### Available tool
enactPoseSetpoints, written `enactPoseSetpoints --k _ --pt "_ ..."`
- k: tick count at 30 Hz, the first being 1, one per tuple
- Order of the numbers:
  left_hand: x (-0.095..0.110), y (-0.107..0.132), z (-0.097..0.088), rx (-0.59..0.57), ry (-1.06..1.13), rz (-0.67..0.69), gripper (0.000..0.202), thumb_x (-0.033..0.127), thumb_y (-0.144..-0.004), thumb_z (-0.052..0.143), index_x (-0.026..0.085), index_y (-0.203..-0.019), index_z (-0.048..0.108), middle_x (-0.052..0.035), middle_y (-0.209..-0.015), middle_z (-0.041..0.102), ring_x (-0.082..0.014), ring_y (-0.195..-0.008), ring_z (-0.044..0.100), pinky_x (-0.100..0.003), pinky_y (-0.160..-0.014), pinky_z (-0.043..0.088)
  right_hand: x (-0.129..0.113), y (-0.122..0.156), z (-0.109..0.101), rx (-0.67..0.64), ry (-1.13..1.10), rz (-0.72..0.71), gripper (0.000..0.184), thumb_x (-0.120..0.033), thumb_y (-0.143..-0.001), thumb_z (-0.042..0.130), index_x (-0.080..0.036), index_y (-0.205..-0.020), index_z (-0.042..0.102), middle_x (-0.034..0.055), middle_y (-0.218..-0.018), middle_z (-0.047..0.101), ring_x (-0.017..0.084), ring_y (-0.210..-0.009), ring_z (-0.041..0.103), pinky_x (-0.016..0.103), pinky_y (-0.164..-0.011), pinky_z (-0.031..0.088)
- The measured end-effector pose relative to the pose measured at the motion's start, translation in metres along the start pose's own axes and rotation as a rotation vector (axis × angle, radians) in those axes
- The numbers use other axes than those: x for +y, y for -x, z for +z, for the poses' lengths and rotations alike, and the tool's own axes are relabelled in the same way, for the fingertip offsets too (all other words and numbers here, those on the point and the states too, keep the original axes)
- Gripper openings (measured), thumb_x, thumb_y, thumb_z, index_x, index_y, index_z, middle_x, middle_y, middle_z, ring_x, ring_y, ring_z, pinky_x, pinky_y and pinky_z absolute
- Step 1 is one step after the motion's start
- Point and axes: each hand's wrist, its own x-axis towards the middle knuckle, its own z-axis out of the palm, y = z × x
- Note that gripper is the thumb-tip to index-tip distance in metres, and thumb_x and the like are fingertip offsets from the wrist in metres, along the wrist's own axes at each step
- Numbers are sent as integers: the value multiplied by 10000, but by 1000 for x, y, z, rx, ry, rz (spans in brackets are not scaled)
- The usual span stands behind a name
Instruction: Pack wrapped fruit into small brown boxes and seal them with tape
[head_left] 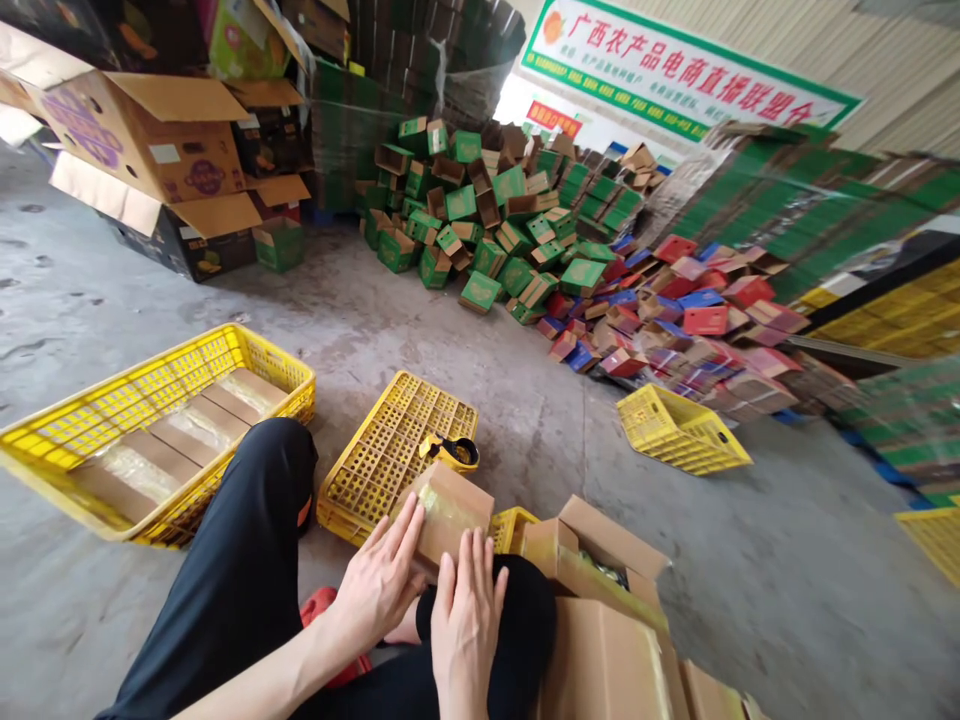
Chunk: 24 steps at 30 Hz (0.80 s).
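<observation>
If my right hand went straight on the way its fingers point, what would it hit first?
The right hand would meet the box first; its fingertips seem to touch it. Past that, probably the tape dispenser, though depth is unclear.

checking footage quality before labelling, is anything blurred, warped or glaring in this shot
Head view: soft, even daylight with no hard shadows or strong glare; the left hand, right hand and small box are sharp; the stacked cardboard along the right edge is smeared; the banner slants from wide-angle distortion.
</observation>
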Motion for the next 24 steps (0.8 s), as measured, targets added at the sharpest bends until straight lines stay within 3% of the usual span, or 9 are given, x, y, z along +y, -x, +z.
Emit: enactPoseSetpoints --k 4,9,15,20,24 --pt "-3 -3 -3 -7 -26 33 886 284 -1010 455 150 -1673 -117 -185 -1721 166 -294 -1546 363 -434 -1219 378 -5 6 -2 -35 -3 -45 575 -463 -1094 375 -183 -1591 438 178 -1588 496 360 -1495 444 642 -1213 335" --pt "-10 -7 -7 -31 -64 55 912 201 -937 482 116 -1675 -46 -191 -1704 232 -282 -1559 337 -470 -1239 337 -7 -37 4 -75 -22 -83 561 -441 -1104 338 -129 -1531 524 161 -1577 516 309 -1494 455 539 -1217 402" --pt "-12 -8 -11 -36 -49 10 877 147 -870 482 107 -1670 125 -177 -1681 308 -244 -1550 362 -471 -1236 341 -11 -75 15 -162 -12 -159 579 -454 -1108 292 -126 -1497 569 162 -1567 524 311 -1506 437 543 -1226 397" --pt "-13 -6 -9 -25 -1 16 865 166 -902 482 120 -1677 98 -173 -1679 319 -241 -1547 368 -487 -1250 316 -12 -75 10 -218 55 -170 585 -469 -1104 308 -143 -1549 502 145 -1669 360 344 -1566 309 601 -1238 348" --pt "-11 -4 -5 -9 23 17 879 228 -943 492 121 -1681 27 -175 -1691 285 -257 -1562 335 -481 -1254 308 -18 -64 -1 -260 45 -258 539 -398 -1108 332 -168 -1581 453 93 -1678 361 307 -1600 220 553 -1257 343"
